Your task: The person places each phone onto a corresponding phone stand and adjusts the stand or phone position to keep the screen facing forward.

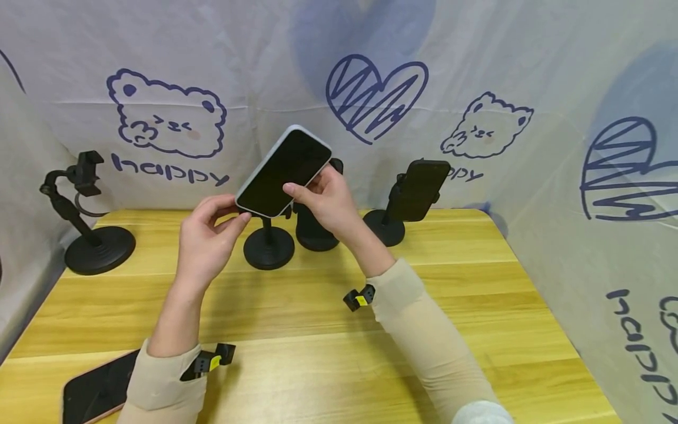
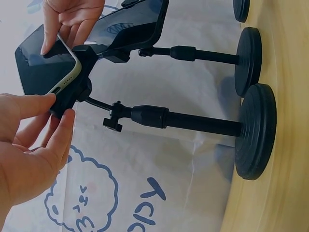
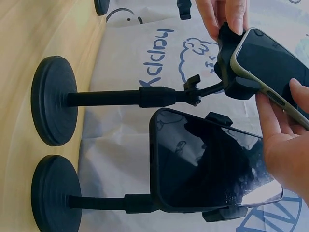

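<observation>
A smartphone with a pale case is tilted against the black clamp of a phone stand, its lower end between the clamp's two arms. My right hand grips the phone by its long edge, thumb on the dark screen and fingers behind. At the phone's lower left corner my left hand pinches the clamp's arm between thumb and fingers. The stand's round base rests on the table. Part of the clamp is hidden behind the phone in the head view.
Just right, another stand holds a dark phone. Further right stands one more with a black phone. At the far left is a stand with a bare clamp. Another phone lies on the wooden table, partly behind my left sleeve.
</observation>
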`<state>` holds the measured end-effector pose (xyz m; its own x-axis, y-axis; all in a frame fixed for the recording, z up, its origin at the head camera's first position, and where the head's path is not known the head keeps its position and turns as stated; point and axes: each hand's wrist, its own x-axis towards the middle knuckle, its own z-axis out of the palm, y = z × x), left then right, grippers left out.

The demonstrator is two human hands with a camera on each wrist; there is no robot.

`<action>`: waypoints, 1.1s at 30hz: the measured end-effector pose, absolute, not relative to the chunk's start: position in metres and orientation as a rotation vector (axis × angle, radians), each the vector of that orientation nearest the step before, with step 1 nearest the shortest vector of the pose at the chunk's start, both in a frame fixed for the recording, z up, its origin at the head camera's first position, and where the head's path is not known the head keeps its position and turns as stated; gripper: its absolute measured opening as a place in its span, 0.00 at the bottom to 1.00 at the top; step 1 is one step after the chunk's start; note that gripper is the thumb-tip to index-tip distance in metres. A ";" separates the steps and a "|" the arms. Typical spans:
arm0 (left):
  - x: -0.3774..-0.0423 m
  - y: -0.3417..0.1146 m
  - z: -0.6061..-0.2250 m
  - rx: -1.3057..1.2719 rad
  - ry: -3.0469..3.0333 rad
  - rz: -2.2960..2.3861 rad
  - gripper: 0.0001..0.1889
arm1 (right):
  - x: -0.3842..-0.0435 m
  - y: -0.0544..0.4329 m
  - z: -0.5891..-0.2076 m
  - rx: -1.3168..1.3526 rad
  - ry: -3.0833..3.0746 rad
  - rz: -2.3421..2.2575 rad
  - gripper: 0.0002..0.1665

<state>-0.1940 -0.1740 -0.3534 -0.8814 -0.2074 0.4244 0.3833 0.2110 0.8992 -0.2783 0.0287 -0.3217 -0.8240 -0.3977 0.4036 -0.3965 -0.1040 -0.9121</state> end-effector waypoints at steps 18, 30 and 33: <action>-0.198 -0.174 -0.360 -0.184 -2.041 -1.534 0.15 | -0.284 0.031 -0.323 -1.139 2.194 -2.016 0.20; -0.195 -0.176 -0.358 -0.207 -2.040 -1.500 0.15 | -0.287 0.033 -0.323 -1.166 2.278 -1.939 0.19; -0.195 -0.176 -0.357 -0.201 -2.044 -1.500 0.15 | -0.287 0.033 -0.324 -1.168 2.278 -1.935 0.19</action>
